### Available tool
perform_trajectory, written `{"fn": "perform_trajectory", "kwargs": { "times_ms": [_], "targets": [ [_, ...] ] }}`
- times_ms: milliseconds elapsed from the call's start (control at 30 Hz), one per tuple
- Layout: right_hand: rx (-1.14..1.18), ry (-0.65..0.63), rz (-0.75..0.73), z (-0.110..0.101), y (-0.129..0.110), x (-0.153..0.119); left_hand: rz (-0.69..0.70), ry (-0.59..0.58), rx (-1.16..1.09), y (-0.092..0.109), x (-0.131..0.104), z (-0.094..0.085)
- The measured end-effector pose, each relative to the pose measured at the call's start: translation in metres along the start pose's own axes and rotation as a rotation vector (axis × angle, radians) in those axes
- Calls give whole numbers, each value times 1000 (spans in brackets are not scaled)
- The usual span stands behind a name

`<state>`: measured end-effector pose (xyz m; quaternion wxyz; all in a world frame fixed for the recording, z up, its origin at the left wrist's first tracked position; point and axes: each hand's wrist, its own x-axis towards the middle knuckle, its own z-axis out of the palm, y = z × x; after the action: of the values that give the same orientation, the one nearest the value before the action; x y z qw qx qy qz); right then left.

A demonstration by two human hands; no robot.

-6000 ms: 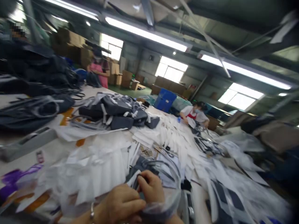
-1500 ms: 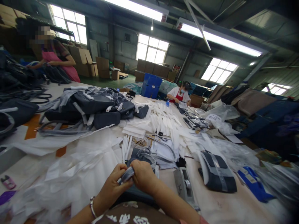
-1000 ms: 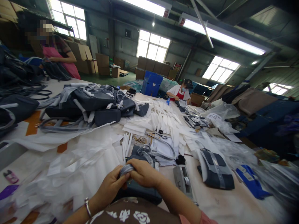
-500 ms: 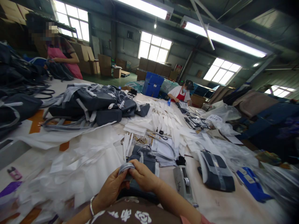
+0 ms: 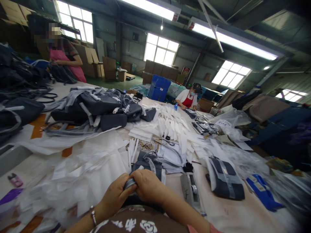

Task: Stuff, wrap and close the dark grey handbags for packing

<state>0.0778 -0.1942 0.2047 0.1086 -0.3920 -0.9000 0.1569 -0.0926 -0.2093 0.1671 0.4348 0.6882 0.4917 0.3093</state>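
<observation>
Close to my body, my left hand [image 5: 116, 191] and my right hand [image 5: 147, 185] are closed around a grey strap [image 5: 130, 183], which looks wrapped in clear film. The two hands touch at the strap. Just beyond them lies a dark grey bag [image 5: 148, 163] with wrapped handles, partly hidden by my hands. More dark fabric shows below the hands. To the right, a grey metal tape dispenser [image 5: 191, 191] stands on the table, and past it lies a black and grey bag [image 5: 227, 178] with a clear band around it.
A pile of dark bags [image 5: 102, 103] fills the back left. White foam sheets [image 5: 89, 174] cover the left side. A blue tape dispenser [image 5: 262, 191] lies at the right. Two people, one in a pink apron [image 5: 70, 66], one in a red apron [image 5: 187, 101], stand across the table.
My right hand has turned over the strap, and its fingers now cover more of it. My left hand has shifted slightly. The person in the red apron has straightened and lowered the item held.
</observation>
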Motion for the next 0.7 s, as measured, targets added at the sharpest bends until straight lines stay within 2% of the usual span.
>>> {"fn": "perform_trajectory", "kwargs": {
  "times_ms": [133,233,300,367,500,600,700],
  "targets": [
    [133,163,72,15,6,5,80,163,-64,-3,-6,7],
    [261,191,100,28,12,7,113,225,-164,-2,-7,8],
    [235,151,88,30,16,8,105,144,-192,-3,-5,6],
    [86,89,51,27,20,8,68,0,-196,-6,-2,3],
    [-214,-24,-127,19,24,8,-133,-213,-251,-12,1,-4],
    [-252,-26,-231,20,23,9,-254,-299,-366,-14,-3,-5],
    [-112,76,-220,27,22,10,-250,-298,-455,-15,-9,-5]
  ]
}}
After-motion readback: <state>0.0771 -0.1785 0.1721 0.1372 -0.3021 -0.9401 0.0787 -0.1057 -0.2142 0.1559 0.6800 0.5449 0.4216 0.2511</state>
